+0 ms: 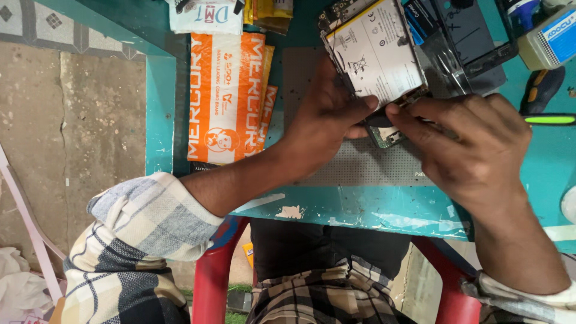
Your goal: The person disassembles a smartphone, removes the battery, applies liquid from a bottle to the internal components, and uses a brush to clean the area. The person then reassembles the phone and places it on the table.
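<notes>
Opened phone (pixel 384 60), back cover off, lay tilted on the grey work mat (pixel 360 165) at the far middle of the teal bench (pixel 336 207); its white battery (pixel 377 53) faced up, with a strip of circuit board (pixel 336 12) showing along the upper left corner. Left hand (pixel 324 117) lay over the near left edge of the phone, thumb pressed against the lower end of the battery. Right hand (pixel 474 144) met it from the right, fingers (pixel 408 114) curled and pinched at the phone's near end, touching the left thumb; whether they gripped a small part could not be told, since the hands hid the spot. A small green circuit piece (pixel 387 138) showed just below the fingertips, on or just above the mat. A dark glass panel (pixel 474 36) lay just beside the phone on its right, partly overlapping it. Orange-and-white packets (pixel 225 96) lay stacked on the bench to the left of the mat, with a white packet (pixel 204 15) beyond them at the far edge. A tool with a bright green handle (pixel 549 119) rested at the right, near the right hand, and a pale bottle with a blue label (pixel 552 39) stood at the far right corner. Both forearms wore checked sleeves (pixel 138 240). Red chair legs (pixel 213 276) showed beneath the bench, above a concrete floor (pixel 72 132).
</notes>
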